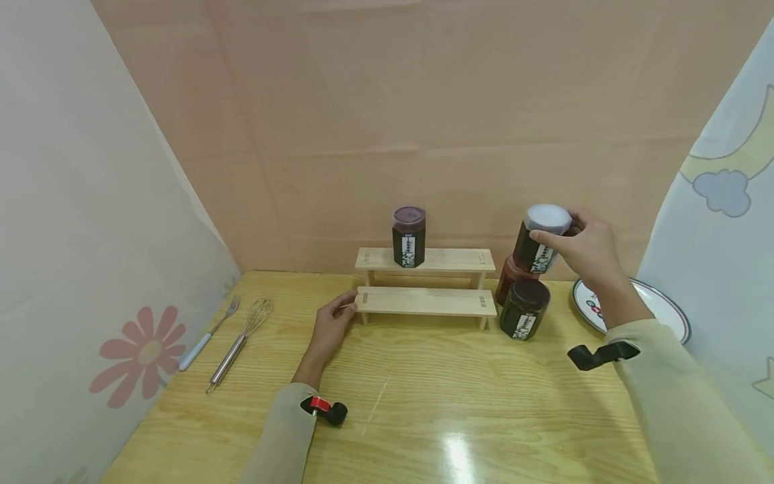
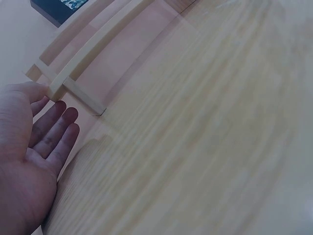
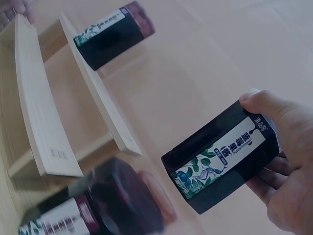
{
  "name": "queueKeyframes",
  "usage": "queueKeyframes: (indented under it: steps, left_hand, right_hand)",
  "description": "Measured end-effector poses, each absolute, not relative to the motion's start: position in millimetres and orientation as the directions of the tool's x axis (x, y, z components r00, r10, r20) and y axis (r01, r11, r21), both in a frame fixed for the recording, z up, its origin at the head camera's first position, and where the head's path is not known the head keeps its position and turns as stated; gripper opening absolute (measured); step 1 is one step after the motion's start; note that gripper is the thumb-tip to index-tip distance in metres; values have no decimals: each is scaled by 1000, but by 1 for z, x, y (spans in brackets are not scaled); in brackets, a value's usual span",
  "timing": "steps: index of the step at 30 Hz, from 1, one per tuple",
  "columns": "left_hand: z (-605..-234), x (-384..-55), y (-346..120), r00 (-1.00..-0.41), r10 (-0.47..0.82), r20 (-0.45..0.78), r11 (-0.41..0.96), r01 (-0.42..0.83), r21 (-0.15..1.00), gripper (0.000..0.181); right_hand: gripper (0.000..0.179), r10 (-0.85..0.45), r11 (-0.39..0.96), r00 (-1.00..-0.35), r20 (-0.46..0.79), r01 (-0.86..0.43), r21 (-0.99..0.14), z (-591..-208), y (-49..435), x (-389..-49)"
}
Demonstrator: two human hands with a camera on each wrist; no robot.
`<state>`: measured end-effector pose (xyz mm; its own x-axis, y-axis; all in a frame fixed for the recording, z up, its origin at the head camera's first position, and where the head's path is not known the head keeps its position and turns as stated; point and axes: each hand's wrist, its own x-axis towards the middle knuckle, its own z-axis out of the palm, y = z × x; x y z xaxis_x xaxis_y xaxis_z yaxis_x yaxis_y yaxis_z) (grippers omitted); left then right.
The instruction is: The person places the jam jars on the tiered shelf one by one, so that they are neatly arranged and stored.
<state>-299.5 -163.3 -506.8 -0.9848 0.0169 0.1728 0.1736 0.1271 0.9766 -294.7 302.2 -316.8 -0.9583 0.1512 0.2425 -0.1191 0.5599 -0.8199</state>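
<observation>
My right hand [image 1: 595,252] grips a dark, faceted jam jar [image 1: 532,247] with a pale lid, thumb on one side and fingers on the other. In the right wrist view this jar [image 3: 220,159] shows a blueberry label and hangs clear of the others. Below it in the head view are a reddish jar [image 1: 510,279], partly hidden, and a dark-lidded jar [image 1: 525,310] on the table. Another jar [image 1: 408,238] stands on the upper step of a two-step wooden rack [image 1: 423,301]. My left hand [image 1: 331,324] touches the lower step's left end, fingers loosely extended.
A fork [image 1: 208,336] and a whisk [image 1: 238,346] lie on the table [image 1: 423,403] at the left. A patterned plate [image 1: 665,309] is at the right, partly behind my right arm. A beige cloth backdrop [image 1: 387,134] rises right behind the rack.
</observation>
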Motion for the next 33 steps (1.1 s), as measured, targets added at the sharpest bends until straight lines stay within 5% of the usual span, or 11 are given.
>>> queueKeyframes:
  steps: [33]
  left_hand:
    - [-505, -298, -160, -983, 25, 182, 114, 184, 976, 35]
  right_hand:
    - [90, 73, 452, -971, 227, -170, -876, -330, 202, -334]
